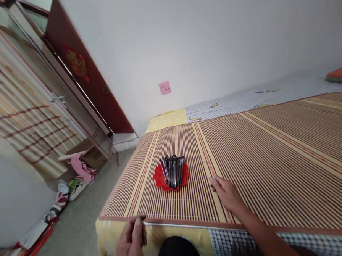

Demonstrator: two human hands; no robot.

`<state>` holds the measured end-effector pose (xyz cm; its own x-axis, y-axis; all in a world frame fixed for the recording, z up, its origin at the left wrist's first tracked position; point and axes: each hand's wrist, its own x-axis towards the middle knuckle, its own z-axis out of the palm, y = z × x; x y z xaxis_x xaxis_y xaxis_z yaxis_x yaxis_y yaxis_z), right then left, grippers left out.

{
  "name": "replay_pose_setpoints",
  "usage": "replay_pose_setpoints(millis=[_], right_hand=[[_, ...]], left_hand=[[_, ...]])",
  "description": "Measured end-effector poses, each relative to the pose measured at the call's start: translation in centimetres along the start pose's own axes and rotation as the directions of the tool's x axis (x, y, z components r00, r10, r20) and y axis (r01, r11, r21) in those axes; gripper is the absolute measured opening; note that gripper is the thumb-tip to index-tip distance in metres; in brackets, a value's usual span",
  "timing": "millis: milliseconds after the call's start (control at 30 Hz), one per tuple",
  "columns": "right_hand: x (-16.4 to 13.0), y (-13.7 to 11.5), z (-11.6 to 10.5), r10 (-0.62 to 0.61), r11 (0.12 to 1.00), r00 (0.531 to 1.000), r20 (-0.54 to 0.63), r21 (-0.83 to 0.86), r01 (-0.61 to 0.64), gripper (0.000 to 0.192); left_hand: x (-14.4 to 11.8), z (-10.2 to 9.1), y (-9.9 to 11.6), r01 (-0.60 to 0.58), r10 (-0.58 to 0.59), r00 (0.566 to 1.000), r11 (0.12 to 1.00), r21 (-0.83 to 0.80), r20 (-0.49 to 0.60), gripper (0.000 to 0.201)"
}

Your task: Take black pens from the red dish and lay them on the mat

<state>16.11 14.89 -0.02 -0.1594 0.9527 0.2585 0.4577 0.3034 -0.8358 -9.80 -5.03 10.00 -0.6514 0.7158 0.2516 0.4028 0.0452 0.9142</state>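
My left hand [130, 241] is closed at the mat's front edge. A short dark piece, perhaps part of a pen [141, 217], sticks out past its thumb and forefinger; the rest is hidden. My right hand [226, 194] is held low over the mat, right of the plate, with thumb and fingers pressed together. A small dark spot shows under its fingertips, too small to name. Between and beyond my hands, a red plate [156, 177] with a wavy rim sits on the striped mat [192, 203]. Several dark pens [173, 171] lie bunched together on it, touching neither hand.
The mat covers a bed with a patterned sheet [224, 104]. A pink note [164, 88] is stuck on the white wall behind. An orange folded item [340, 73] lies far right. To the left are a dark red door [90, 71], a curtain [30, 120] and a cardboard box [95, 156].
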Motion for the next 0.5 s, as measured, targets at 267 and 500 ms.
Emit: replay_pose_setpoints(millis=[267,500], right_hand=[[0.1,-0.1,0.0,0.0,1.0,1.0,-0.005,0.01,0.0,0.049],[0.0,0.1,0.0,-0.003,1.0,1.0,0.012,-0.003,0.003,0.046]], left_hand=[[7.1,5.9,10.1,-0.382,0.288,0.913,0.853,-0.355,-0.29,0.02],[8.3,12.3,6.0,0.153,-0.095,0.988,0.62,-0.77,0.12,0.033]])
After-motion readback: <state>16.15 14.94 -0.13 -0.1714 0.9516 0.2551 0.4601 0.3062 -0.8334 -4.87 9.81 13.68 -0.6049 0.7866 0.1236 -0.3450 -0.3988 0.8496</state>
